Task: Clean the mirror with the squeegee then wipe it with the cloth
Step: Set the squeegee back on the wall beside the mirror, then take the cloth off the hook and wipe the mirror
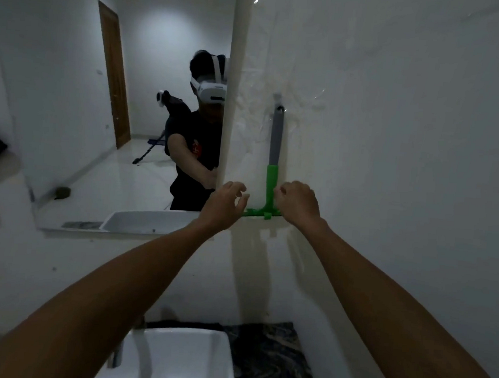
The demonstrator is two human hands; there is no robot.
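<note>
The squeegee (272,172) hangs upright from a wall hook just right of the mirror (106,105), with its grey handle on top, green shaft below and green blade bar at the bottom. My right hand (297,202) is beside the green shaft on its right, with fingers curled and fingertips at the shaft but not wrapped around it. My left hand (226,202) is open at the mirror's lower right corner, left of the shaft, fingers spread. A pale patch lies between my hands; I cannot tell whether it is a cloth.
A white basin (177,358) with a tap (117,356) sits below my arms on a dark marbled counter (266,355). The mirror reflects a person wearing a headset, a wooden door and a tiled floor. White wall stretches to the right.
</note>
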